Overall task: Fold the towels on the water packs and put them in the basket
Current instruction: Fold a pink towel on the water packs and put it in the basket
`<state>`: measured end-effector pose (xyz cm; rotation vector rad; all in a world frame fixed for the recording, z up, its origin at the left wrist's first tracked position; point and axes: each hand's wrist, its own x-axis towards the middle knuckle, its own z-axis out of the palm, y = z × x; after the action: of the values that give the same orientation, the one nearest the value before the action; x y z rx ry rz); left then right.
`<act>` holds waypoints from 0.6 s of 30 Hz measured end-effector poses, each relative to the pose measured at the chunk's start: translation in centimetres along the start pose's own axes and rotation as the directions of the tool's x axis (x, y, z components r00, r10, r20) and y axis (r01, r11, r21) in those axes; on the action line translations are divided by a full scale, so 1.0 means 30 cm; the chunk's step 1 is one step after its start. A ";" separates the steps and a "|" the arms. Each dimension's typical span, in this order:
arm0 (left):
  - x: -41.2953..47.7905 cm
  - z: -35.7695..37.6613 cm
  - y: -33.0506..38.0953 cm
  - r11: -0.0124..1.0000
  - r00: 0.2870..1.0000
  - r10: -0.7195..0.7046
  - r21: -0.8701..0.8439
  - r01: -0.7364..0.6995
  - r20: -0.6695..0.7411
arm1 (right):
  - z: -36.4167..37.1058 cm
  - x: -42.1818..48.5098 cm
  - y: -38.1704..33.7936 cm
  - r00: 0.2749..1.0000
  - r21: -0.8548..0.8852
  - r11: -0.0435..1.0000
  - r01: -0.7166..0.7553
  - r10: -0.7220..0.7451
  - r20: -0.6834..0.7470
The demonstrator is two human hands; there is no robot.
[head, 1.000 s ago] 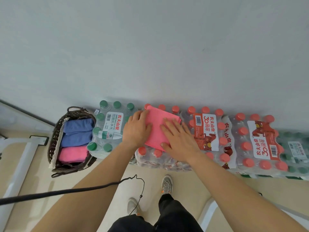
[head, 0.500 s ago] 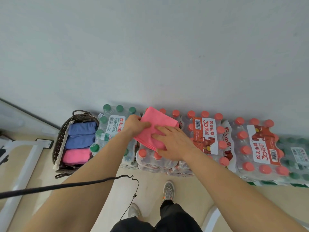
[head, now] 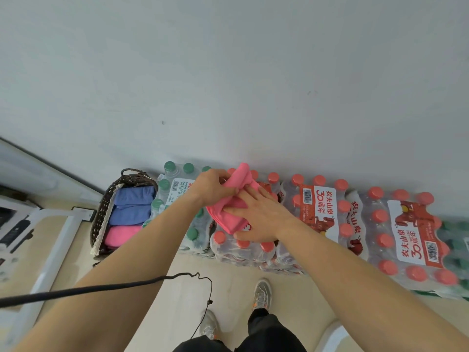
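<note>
A pink towel [head: 229,217] lies half folded on a red-capped water pack [head: 243,246]. My left hand [head: 212,186] grips the towel's far left edge and lifts it over toward the right. My right hand [head: 256,217] lies flat on the towel with fingers spread, its thumb under the near edge. To the left stands a dark woven basket [head: 101,212] on the floor; it holds two folded blue towels [head: 130,205] and one folded pink towel [head: 119,236].
Green-capped water packs [head: 177,189] stand between the basket and the towel. More red-capped packs [head: 406,237] run to the right along the white wall. A black cable [head: 101,288] crosses below my left arm. A white frame [head: 50,250] stands at the left, with my shoes [head: 261,294] on the floor below.
My left hand has gone from lying flat on the towel to gripping its left edge and lifting it over. The right hand stays pressed on the towel.
</note>
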<state>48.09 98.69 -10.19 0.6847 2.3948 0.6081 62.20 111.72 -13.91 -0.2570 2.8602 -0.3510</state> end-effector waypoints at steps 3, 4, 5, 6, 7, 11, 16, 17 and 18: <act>-0.013 0.003 0.012 0.999 0.999 -0.034 -0.033 0.034 -0.011 | 0.001 -0.006 0.002 1.000 -0.019 1.000 0.005 -0.005 0.001; -0.014 0.004 0.009 0.999 0.999 -0.037 -0.035 0.036 -0.028 | 0.001 -0.014 0.002 1.000 -0.020 1.000 -0.001 0.001 0.001; -0.014 0.005 0.005 0.999 0.998 -0.033 -0.030 0.031 -0.045 | 0.000 -0.027 0.002 1.000 -0.015 1.000 -0.011 0.010 -0.017; -0.016 0.006 0.002 1.000 0.998 -0.020 -0.022 0.019 -0.054 | -0.002 -0.046 0.001 0.998 -0.003 1.000 -0.027 0.026 -0.059; -0.019 0.007 0.000 1.000 0.999 -0.001 -0.009 0.001 -0.051 | 0.001 -0.067 0.000 0.992 0.014 0.999 -0.050 0.052 -0.117; -0.038 0.014 0.006 0.998 0.996 0.056 0.003 -0.056 -0.064 | 0.050 -0.149 0.002 0.951 0.065 0.986 -0.156 0.168 -0.259; -0.068 0.047 0.024 0.995 0.993 0.091 -0.043 -0.094 -0.077 | 0.090 -0.166 -0.003 0.977 0.080 0.983 -0.163 0.172 -0.129; -0.075 0.058 0.027 0.993 0.992 0.109 -0.039 -0.112 -0.071 | 0.085 -0.166 -0.006 0.979 0.082 0.984 -0.159 0.168 -0.118; -0.082 0.071 0.028 0.990 0.989 0.133 -0.035 -0.135 -0.067 | 0.084 -0.167 -0.007 0.980 0.084 0.984 -0.156 0.165 -0.111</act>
<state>51.44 98.44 -10.34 0.8255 2.4024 0.7423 67.68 111.99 -15.13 0.0099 2.9499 -0.4537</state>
